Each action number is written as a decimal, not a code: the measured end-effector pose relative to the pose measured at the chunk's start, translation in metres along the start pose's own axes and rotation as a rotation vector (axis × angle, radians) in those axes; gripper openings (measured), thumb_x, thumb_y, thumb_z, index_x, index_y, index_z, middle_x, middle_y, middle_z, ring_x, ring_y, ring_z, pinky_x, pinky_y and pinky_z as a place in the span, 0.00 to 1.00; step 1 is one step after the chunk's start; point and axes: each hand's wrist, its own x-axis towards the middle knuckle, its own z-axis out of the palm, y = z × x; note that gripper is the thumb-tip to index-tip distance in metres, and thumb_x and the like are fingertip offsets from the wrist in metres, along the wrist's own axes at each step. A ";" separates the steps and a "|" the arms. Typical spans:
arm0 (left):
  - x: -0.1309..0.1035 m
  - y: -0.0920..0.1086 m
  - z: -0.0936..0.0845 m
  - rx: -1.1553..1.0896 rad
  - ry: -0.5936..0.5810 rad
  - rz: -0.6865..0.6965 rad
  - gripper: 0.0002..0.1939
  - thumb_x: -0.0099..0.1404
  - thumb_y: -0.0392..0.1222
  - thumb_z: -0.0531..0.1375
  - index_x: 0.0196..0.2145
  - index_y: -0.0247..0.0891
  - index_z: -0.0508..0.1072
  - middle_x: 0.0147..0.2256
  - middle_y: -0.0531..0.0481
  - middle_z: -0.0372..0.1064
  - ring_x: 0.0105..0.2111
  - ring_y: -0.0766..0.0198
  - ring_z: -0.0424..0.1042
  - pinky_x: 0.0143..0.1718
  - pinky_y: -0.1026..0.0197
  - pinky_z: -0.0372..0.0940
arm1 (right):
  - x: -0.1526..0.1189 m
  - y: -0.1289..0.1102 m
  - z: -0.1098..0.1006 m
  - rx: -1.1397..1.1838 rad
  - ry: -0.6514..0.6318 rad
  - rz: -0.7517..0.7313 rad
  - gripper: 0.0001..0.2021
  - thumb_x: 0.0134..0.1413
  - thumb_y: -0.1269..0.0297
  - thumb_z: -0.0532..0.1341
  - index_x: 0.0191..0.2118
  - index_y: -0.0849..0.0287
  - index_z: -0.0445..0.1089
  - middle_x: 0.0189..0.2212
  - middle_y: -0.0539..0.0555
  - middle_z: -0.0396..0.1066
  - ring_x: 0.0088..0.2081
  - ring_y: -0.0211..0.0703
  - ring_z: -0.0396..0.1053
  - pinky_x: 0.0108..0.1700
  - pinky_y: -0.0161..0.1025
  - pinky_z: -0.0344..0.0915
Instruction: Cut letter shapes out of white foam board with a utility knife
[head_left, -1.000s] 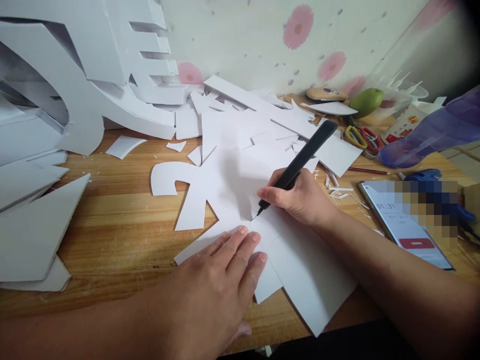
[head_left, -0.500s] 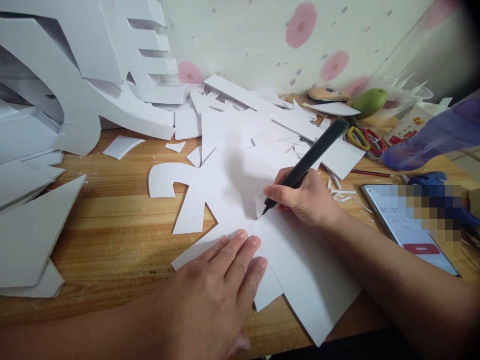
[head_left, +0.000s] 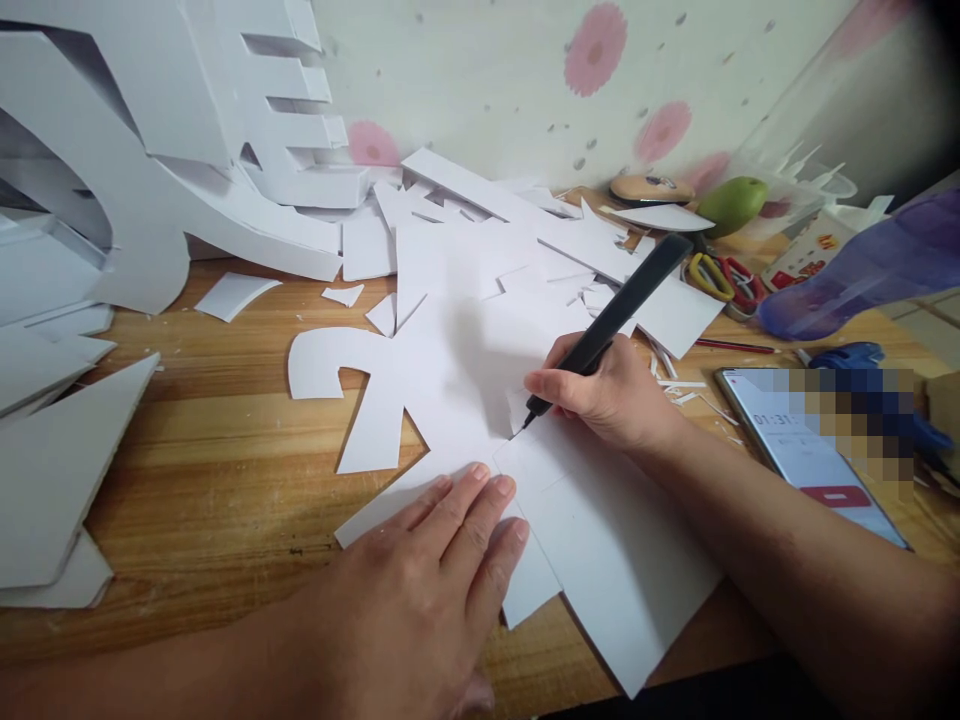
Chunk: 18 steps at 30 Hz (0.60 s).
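My right hand (head_left: 619, 395) grips a black craft knife (head_left: 626, 300) like a pen, its handle slanting up to the right. The thin tip meets the white foam board (head_left: 626, 540) close to a drawn or scored line. Flat on the sheet's left part lies my left hand (head_left: 431, 565), fingers stretched out and pressing down just below the tip. Left of the knife the board has a hooked, cut-out outline (head_left: 322, 350). My thumb and fingers partly cover the knife's lower handle.
Large white cut-out letters (head_left: 150, 230) stand at the back left, with loose board pieces (head_left: 67, 480) nearer. Scraps lie along the patterned wall. To the right are a phone (head_left: 795, 440), scissors (head_left: 739, 285), a pencil (head_left: 735, 346), a purple bottle (head_left: 840, 275) and a green fruit (head_left: 735, 205).
The whole view has shifted slightly, so most things sit a little further left. Both hands and the knife stay almost in the same place on the board.
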 end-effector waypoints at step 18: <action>0.004 0.000 0.003 0.007 0.011 -0.002 0.38 0.62 0.63 0.59 0.60 0.31 0.66 0.64 0.33 0.54 0.64 0.43 0.55 0.61 0.47 0.52 | 0.001 0.006 -0.001 0.064 -0.004 0.028 0.11 0.44 0.59 0.68 0.20 0.59 0.70 0.13 0.46 0.68 0.18 0.35 0.62 0.20 0.33 0.54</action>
